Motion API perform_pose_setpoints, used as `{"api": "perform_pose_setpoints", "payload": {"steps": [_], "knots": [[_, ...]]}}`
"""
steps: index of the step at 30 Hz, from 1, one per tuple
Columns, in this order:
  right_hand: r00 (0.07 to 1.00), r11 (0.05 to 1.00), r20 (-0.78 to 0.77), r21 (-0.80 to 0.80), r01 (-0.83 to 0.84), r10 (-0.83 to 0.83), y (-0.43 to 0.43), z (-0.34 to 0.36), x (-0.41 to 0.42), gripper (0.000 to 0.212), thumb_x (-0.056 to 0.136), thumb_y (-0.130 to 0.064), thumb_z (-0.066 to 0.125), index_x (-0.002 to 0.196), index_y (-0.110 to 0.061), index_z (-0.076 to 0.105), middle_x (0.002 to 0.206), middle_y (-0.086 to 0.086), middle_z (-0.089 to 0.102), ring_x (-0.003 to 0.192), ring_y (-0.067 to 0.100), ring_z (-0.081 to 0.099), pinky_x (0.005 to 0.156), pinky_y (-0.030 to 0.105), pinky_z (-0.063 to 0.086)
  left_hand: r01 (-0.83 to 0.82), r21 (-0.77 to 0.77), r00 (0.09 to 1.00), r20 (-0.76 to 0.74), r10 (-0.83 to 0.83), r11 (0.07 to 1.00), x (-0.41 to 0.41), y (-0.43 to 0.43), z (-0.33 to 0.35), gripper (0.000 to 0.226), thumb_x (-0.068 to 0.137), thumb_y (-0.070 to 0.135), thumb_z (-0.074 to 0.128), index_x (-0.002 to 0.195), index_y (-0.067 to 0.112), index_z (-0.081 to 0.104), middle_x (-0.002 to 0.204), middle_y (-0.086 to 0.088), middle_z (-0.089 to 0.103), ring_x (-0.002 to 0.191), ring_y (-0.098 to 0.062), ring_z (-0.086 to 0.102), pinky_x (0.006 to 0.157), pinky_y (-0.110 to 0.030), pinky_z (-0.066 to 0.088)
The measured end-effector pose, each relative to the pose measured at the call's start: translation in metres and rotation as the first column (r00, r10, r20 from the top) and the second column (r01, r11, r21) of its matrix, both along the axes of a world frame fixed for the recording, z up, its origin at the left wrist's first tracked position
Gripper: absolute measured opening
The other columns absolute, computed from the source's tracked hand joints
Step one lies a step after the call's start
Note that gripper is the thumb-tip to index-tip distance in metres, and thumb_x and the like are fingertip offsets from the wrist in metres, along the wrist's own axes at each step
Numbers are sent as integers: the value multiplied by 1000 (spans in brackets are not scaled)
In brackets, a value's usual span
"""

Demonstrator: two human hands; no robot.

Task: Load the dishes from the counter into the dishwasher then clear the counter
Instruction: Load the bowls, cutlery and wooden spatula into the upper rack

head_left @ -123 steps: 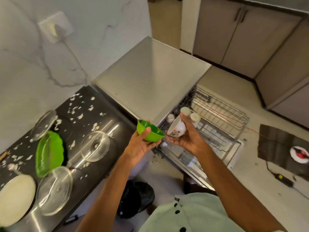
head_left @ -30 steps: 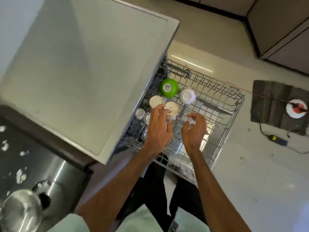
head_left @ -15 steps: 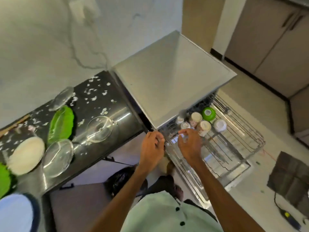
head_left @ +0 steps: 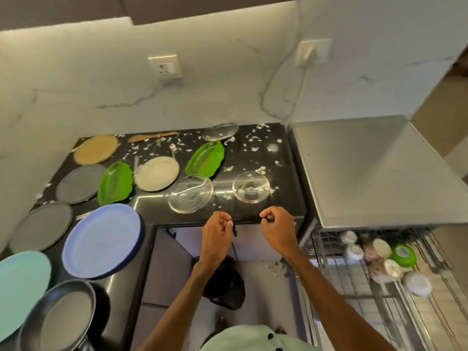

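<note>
Farther green leaf plate [head_left: 205, 159] on counter [head_left: 286, 178], long axis far-right to near-left; left hand [head_left: 217, 234], right hand [head_left: 277, 229] loosely curled, empty.

i see a glossy black stone counter [head_left: 286, 196] flecked white, a green leaf-shaped plate [head_left: 205, 159], a round pale blue plate [head_left: 101, 239] and a grey-veined white wall [head_left: 202, 97].
</note>
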State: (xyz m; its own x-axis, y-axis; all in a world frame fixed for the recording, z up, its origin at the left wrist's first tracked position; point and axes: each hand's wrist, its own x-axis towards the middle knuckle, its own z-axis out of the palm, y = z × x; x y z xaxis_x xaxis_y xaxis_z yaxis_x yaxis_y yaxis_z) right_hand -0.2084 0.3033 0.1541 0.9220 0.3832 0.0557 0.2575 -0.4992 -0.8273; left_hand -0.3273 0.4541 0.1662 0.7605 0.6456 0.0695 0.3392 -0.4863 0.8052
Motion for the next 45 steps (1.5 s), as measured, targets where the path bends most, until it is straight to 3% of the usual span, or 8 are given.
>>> {"api": "perform_pose_setpoints", "payload": {"steps": [9,17,21,26,30,35,39,45], "knots": [[990,990,1,-34,-140,140,130,6,-17,16,80,-2,70,86,-17,73,89,-3,71,79,13,62,74,19,49,-162,4,987,-10,163,987,-48,128,0,24,95,8,54,91,31,60,78,9,62,71,-20,63,69,-38,55],[978,976,-16,-69,-207,207,223,8,-32,17,82,-5,62,86,-15,75,85,-5,72,74,11,64,68,21,50,-227,36,974,-15,228,973,-86,199,6,10,95,15,63,104,19,65,91,7,68,78,-3,61,66,-5,40],[963,961,-14,-67,-268,268,263,12,-27,14,80,-6,68,86,-15,76,83,-5,71,73,8,59,67,12,45,-309,10,951,2,309,951,-85,223,11,6,98,16,58,101,21,61,85,8,64,77,1,59,65,-5,40],[938,935,-28,-69,-347,346,310,15,-6,14,81,-5,68,82,-17,74,81,-6,71,75,12,62,75,27,51,-380,1,924,40,379,925,-75,245,8,21,104,10,41,99,23,56,75,0,59,63,-9,54,63,-29,43],[903,902,-20,-51,-429,429,348,12,15,17,79,-4,66,81,-19,75,81,-3,73,75,14,67,75,32,56,-453,-107,889,19,457,885,-61,270,4,26,97,35,31,97,26,56,70,-11,59,60,-28,54,65,-54,50],[836,834,-32,-64,-548,547,391,17,45,16,79,-7,68,87,-18,76,87,-4,74,80,14,66,79,32,56,-560,-52,828,-37,559,827,-36,294,9,21,107,11,36,105,21,54,68,-5,61,59,-21,59,61,-47,50],[789,785,-39,-84,-613,613,414,18,70,15,79,-10,69,87,-21,76,88,-6,74,82,12,67,80,31,56,-630,-29,776,-36,629,776,-15,308,16,17,109,18,38,100,24,51,68,9,55,58,-9,55,56,-30,44],[759,749,-119,-120,-651,640,438,7,97,16,79,-10,68,84,-22,76,85,-4,74,80,12,69,79,31,58,-677,68,708,-210,674,733,-4,317,2,25,109,32,36,107,22,59,84,3,61,69,-15,55,67,-32,41]]}}
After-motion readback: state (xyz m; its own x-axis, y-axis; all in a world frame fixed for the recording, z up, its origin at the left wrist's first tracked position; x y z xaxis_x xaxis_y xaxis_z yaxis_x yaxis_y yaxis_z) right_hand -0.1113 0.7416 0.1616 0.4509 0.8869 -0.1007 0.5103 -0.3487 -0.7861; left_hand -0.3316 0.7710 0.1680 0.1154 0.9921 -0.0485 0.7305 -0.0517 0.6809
